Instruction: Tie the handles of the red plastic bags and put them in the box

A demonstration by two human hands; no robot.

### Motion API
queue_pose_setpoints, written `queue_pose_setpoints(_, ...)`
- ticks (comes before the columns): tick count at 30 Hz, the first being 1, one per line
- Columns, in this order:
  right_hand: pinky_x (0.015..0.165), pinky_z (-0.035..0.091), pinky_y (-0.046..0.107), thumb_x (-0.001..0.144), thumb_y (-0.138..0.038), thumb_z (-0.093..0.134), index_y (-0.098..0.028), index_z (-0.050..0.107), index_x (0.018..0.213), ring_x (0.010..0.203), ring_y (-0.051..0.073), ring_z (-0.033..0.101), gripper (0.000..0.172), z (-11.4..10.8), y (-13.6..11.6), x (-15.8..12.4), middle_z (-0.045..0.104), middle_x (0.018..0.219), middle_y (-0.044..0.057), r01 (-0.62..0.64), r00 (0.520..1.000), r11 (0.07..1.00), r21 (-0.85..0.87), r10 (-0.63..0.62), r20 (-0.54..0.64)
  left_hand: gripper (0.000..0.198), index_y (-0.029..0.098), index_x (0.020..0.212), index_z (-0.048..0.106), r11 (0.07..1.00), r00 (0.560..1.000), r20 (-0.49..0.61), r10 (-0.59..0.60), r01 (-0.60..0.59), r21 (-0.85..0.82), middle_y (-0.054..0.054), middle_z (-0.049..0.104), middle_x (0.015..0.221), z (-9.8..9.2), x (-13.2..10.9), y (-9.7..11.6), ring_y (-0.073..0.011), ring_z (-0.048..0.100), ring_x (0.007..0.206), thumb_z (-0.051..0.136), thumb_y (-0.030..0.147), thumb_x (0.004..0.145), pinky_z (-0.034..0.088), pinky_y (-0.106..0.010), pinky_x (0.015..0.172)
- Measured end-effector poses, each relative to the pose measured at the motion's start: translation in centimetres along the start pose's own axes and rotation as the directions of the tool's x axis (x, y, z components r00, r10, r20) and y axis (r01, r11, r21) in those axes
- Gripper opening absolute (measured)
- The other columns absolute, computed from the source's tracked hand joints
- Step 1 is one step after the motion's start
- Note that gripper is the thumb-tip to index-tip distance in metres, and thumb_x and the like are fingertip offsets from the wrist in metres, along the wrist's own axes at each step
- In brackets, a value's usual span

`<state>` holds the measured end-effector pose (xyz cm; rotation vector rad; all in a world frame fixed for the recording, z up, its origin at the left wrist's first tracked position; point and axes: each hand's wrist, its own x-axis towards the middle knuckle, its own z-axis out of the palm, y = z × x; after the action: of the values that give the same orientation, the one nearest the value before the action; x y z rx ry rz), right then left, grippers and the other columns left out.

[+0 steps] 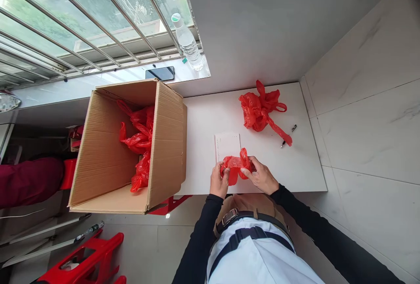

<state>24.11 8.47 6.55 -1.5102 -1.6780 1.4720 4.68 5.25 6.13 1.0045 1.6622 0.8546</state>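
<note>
A small red plastic bag [235, 163] is held over the near edge of the white table [203, 126], between both my hands. My left hand [219, 181] pinches its left side and my right hand [260, 174] pinches its right side; both are closed on the bag. Just beyond the bag lies a white sheet of paper [227, 144]. A crumpled bunch of red plastic bags [260, 109] lies farther back on the table.
An open cardboard box [164, 144] with several red bags [139, 144] inside stands at the table's left end. A pen [288, 135] lies right of the bunch. A water bottle [187, 43] and a phone [160, 73] rest on the windowsill. Red stools [85, 262] stand on the floor.
</note>
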Motion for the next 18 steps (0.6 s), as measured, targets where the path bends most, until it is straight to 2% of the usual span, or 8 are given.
queue_pose_setpoints(2, 0.078, 0.053, 0.028, 0.096, -0.045, 0.052, -0.025, 0.053, 0.113, 0.083, 0.017, 0.065, 0.026, -0.1, -0.5, -0.1, 0.068, 0.101, 0.002, 0.007, 0.999, 0.999, 0.051, -0.009, 0.043, 0.025, 0.021, 0.097, 0.069, 1.0, 1.0, -0.003, 0.029, -0.029, 0.005, -0.007, 0.069, 0.096, -0.1, 0.1, 0.4, -0.0235, 0.061, 0.097, 0.058, 0.043, 0.091, 0.044, -0.038, 0.09)
queue_pose_setpoints(5, 0.078, 0.055, 0.028, 0.098, -0.048, 0.048, -0.024, 0.057, 0.103, 0.083, 0.017, 0.066, 0.027, -0.4, -1.0, -0.3, 0.068, 0.096, 0.003, -0.004, 0.999, 0.996, 0.093, -0.001, 0.047, 0.028, 0.022, 0.096, 0.073, 0.998, 0.998, -0.031, 0.051, -0.052, -0.022, -0.008, 0.069, 0.095, -0.1, 0.2, 1.1, -0.0235, 0.061, 0.097, 0.056, 0.044, 0.093, 0.045, -0.037, 0.091)
queue_pose_setpoints(7, 0.081, 0.054, 0.03, 0.099, -0.05, 0.045, -0.022, 0.059, 0.1, 0.086, 0.019, 0.066, 0.031, -0.6, -1.0, -0.3, 0.069, 0.094, 0.004, -0.014, 1.0, 0.995, 0.1, 0.012, 0.02, 0.031, 0.021, 0.096, 0.073, 0.996, 0.996, -0.076, 0.052, -0.057, -0.067, -0.008, 0.067, 0.096, -0.1, 0.2, 1.5, -0.0226, 0.062, 0.095, 0.054, 0.045, 0.094, 0.047, -0.036, 0.089)
queue_pose_setpoints(10, 0.084, 0.053, 0.033, 0.101, -0.051, 0.038, -0.021, 0.061, 0.1, 0.09, 0.02, 0.065, 0.037, -0.8, -0.8, -0.3, 0.068, 0.096, 0.006, -0.019, 0.999, 0.996, 0.09, 0.023, -0.04, 0.035, 0.019, 0.088, 0.07, 0.986, 0.985, -0.165, 0.053, -0.078, -0.146, -0.011, 0.065, 0.112, -0.2, 0.2, 2.3, -0.0243, 0.06, 0.113, 0.05, 0.047, 0.095, 0.046, -0.037, 0.097)
queue_pose_setpoints(12, 0.088, 0.051, 0.037, 0.102, -0.051, 0.036, -0.021, 0.061, 0.097, 0.094, 0.022, 0.062, 0.04, -1.0, -0.7, -0.3, 0.065, 0.099, 0.007, -0.015, 0.994, 0.998, 0.059, 0.021, -0.106, 0.036, 0.018, 0.078, 0.067, 0.97, 0.98, -0.193, 0.058, -0.101, -0.221, -0.011, 0.066, 0.116, -0.5, 0.1, 3.2, -0.0263, 0.056, 0.123, 0.052, 0.046, 0.094, 0.042, -0.039, 0.103)
queue_pose_setpoints(13, 0.092, 0.048, 0.039, 0.101, -0.051, 0.037, -0.021, 0.062, 0.095, 0.097, 0.023, 0.06, 0.04, -1.1, -0.9, -0.4, 0.064, 0.1, 0.008, -0.012, 0.989, 0.999, 0.035, 0.017, -0.148, 0.036, 0.018, 0.074, 0.066, 0.957, 0.98, -0.189, 0.061, -0.112, -0.269, -0.011, 0.068, 0.111, -0.7, 0.0, 3.8, -0.0269, 0.056, 0.123, 0.053, 0.045, 0.094, 0.041, -0.04, 0.105)
queue_pose_setpoints(15, 0.095, 0.043, 0.043, 0.1, -0.051, 0.041, -0.021, 0.062, 0.093, 0.099, 0.025, 0.056, 0.038, -1.5, -1.4, -0.5, 0.06, 0.1, 0.009, -0.008, 0.974, 1.0, -0.015, 0.005, -0.225, 0.033, 0.019, 0.071, 0.063, 0.916, 0.984, -0.162, 0.072, -0.13, -0.38, -0.008, 0.072, 0.089, -1.0, -0.3, 5.2, -0.0265, 0.062, 0.114, 0.055, 0.043, 0.093, 0.04, -0.042, 0.105)
queue_pose_setpoints(18, 0.087, 0.044, 0.04, 0.1, -0.049, 0.044, -0.022, 0.062, 0.09, 0.088, 0.023, 0.054, 0.034, -2.2, -2.9, -0.9, 0.058, 0.092, 0.006, 0.009, 0.961, 0.998, -0.062, -0.026, -0.275, 0.03, 0.021, 0.072, 0.058, 0.839, 0.989, -0.113, 0.09, -0.137, -0.527, 0.002, 0.059, 0.053, -1.5, -0.4, 7.0, -0.0213, 0.071, 0.083, 0.054, 0.039, 0.095, 0.043, -0.043, 0.101)
